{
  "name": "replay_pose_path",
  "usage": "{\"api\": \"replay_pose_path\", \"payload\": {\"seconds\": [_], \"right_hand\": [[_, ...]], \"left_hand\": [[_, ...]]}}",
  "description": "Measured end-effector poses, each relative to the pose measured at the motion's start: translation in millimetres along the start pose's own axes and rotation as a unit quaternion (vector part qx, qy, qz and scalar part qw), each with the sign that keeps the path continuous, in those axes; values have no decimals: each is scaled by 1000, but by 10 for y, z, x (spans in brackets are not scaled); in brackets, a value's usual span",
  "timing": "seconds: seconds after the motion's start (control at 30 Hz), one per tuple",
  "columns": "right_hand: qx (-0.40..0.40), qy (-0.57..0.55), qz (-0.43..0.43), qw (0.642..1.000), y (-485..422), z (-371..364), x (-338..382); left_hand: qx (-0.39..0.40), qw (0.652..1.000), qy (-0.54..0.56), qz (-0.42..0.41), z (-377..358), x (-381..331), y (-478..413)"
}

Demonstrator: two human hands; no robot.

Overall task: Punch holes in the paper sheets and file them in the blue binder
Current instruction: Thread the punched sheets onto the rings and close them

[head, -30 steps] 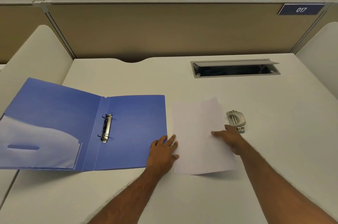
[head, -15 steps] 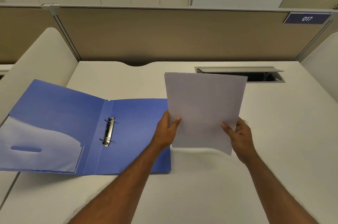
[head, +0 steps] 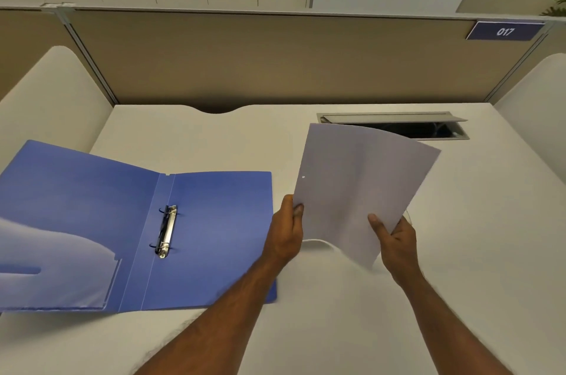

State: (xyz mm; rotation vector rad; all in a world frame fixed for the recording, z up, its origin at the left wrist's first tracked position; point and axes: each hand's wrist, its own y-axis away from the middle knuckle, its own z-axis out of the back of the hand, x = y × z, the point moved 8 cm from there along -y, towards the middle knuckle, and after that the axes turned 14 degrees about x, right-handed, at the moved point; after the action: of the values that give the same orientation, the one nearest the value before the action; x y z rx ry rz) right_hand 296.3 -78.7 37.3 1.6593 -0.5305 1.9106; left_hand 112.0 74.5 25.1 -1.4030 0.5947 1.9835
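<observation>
Lying open on the left of the white table (head: 459, 267), the blue binder (head: 214, 221) sits beside the paper sheets (head: 358, 190), held tilted above the table, left hand (head: 284, 233) pinching their left edge, right hand (head: 398, 242) gripping their lower right corner.

Both hands, left hand (head: 286, 229) and right hand (head: 396, 238), pinch paper sheets (head: 358, 187), seemingly punched.

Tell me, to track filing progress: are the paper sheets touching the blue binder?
Apart. Head view: left hand and right hand hold the paper sheets up; bare desk shows between them and the blue binder.
</observation>
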Motion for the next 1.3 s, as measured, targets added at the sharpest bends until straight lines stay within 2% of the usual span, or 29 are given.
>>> {"api": "replay_pose_path", "payload": {"seconds": [0.1,0.3,0.5,0.63,0.9,1.1,1.3], "right_hand": [[15,15,-10,1000,-74,-66,42],[96,11,-33,995,-206,-609,88],[186,-6,-72,980,-138,-1538,67],[217,-9,-92,972,-62,-1991,6],[247,8,-104,963,-46,-2647,48],[252,19,-117,960,-68,-2840,106],[238,40,-132,961,-98,-2805,96]], "left_hand": [[16,999,15,24,133,33,-41],[46,987,60,144,694,424,60],[-57,968,109,220,1624,857,441],[-73,961,90,252,2039,1069,669],[-108,948,-84,286,2663,1319,809],[-129,935,-24,330,2725,1514,745],[-171,902,69,390,2657,1579,663]]}}
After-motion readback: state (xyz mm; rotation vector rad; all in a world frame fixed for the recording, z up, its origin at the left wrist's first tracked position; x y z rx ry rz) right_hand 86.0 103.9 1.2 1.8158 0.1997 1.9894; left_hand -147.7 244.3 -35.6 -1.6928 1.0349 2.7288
